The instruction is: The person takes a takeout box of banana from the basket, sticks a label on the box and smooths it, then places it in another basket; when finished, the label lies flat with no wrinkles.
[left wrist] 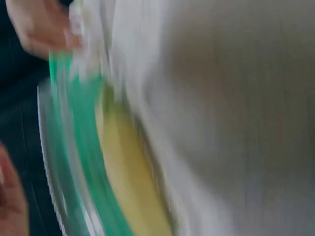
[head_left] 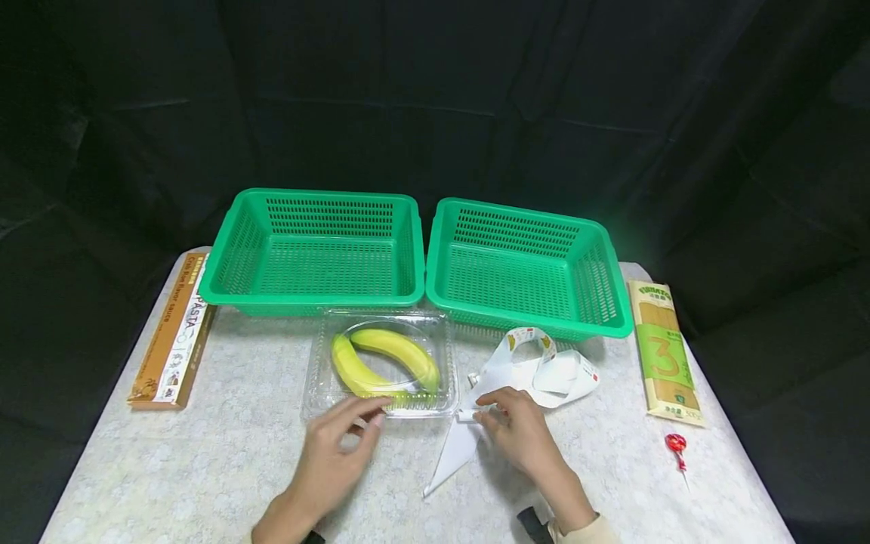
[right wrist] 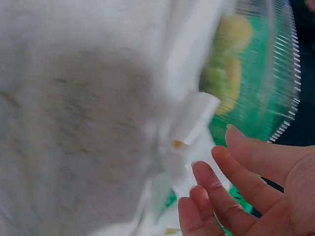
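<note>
A clear plastic clamshell box [head_left: 314, 378] with two yellow bananas [head_left: 401, 353] in it lies on the table in the head view. My left hand [head_left: 340, 449] is at its front edge, fingers loosely bent and nothing seen in them; whether they touch the box I cannot tell. To the right lies a curled white paper strip [head_left: 560, 378] with small printed labels, one end reaching forward to a point. My right hand [head_left: 523, 434] is over this strip. In the right wrist view its fingers [right wrist: 221, 201] are spread loosely beside the strip [right wrist: 194, 115], not closed round it.
Two green plastic baskets [head_left: 313, 301] [head_left: 530, 311] stand side by side behind the box. A pasta box [head_left: 170, 332] lies at the left. Along the right edge are a pack of noodles [head_left: 666, 351] and a red lollipop [head_left: 676, 443]. The left wrist view is blurred.
</note>
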Demonstrator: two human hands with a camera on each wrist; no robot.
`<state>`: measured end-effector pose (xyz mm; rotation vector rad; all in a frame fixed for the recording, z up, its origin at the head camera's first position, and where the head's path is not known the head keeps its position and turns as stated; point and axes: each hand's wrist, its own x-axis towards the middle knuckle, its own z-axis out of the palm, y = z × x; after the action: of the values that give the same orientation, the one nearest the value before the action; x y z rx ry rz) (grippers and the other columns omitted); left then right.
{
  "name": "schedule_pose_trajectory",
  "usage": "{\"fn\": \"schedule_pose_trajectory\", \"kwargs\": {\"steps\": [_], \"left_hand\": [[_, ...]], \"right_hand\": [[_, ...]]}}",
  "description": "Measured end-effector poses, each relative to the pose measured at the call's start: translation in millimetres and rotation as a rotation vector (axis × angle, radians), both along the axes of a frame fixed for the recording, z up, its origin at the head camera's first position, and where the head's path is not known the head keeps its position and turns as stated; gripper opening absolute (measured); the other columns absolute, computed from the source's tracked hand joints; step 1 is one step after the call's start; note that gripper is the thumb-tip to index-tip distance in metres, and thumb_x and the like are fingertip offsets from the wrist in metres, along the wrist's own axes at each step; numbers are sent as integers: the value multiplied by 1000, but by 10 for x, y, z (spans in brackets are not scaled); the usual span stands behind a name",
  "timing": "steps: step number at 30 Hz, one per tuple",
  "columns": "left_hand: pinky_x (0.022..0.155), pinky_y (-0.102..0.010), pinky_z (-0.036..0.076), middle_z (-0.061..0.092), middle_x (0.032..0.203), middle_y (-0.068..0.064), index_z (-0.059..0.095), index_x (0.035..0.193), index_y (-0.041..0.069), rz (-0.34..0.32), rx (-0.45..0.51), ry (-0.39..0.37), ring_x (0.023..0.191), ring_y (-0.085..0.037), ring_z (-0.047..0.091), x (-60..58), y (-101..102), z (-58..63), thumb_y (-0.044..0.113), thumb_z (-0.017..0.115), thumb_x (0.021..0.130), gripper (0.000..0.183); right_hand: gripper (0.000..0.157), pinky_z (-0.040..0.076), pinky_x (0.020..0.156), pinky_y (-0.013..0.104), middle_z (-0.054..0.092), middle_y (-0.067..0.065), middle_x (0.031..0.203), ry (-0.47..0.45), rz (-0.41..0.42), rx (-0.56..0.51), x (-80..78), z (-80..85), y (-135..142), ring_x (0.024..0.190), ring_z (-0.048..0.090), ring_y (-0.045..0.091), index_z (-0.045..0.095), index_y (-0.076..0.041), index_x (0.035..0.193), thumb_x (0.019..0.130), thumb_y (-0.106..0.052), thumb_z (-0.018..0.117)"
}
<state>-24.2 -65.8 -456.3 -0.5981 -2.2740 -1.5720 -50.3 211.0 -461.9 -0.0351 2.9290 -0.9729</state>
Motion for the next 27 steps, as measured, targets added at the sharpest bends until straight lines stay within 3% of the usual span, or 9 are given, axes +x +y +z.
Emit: {"fn": "schedule_pose_trajectory", "kwargs": {"steps": [4, 6, 8, 18, 24, 27], "left_hand": [[68, -14, 52, 70, 91, 6, 73, 117, 14, -243, -240, -128, 79, 3, 59, 116, 326, -105, 7, 68, 92, 26], [72, -15, 51, 69, 93, 7, 72, 119, 17, -315, -349, -169, 82, 2, 59, 146, 445, -152, 13, 67, 94, 26], [76, -18, 51, 70, 99, 7, 71, 120, 17, -346, -414, -201, 89, -1, 62, 156, 530, -189, 16, 66, 95, 26], [78, -23, 52, 71, 104, 5, 72, 119, 16, -313, -468, -324, 91, -3, 61, 86, 609, -294, 20, 68, 93, 26], [63, -15, 43, 65, 85, 7, 73, 117, 12, -293, -444, -365, 70, 4, 50, 41, 596, -295, 17, 69, 92, 26], [61, -15, 44, 69, 84, 7, 72, 119, 11, -275, -414, -389, 67, 7, 51, 17, 595, -287, 19, 67, 93, 27]], "right_hand": [[22, 48, 71, 28, 74, 6, 100, -31, 8, 16, -32, -103, -37, 85, 58, 17, 76, -8, 102, 80, -10, 81], [21, 43, 66, 24, 71, 3, 92, -39, 16, 22, -43, -130, -54, 78, 53, 14, 76, -8, 99, 78, -8, 81], [18, 41, 63, 22, 68, 0, 85, -43, 24, 32, -52, -148, -69, 74, 49, 12, 76, -8, 95, 78, -8, 82], [11, 42, 63, 21, 65, -2, 77, -13, 44, 14, -62, -207, -77, 70, 51, 10, 73, -11, 84, 79, -3, 80], [9, 45, 58, 18, 66, -3, 73, -26, 63, -56, -47, -209, -77, 64, 52, 4, 75, -11, 87, 82, -4, 78], [6, 45, 58, 18, 69, -4, 74, -52, 88, -110, -13, -162, -81, 64, 53, 3, 76, -14, 85, 83, -9, 79]]}}
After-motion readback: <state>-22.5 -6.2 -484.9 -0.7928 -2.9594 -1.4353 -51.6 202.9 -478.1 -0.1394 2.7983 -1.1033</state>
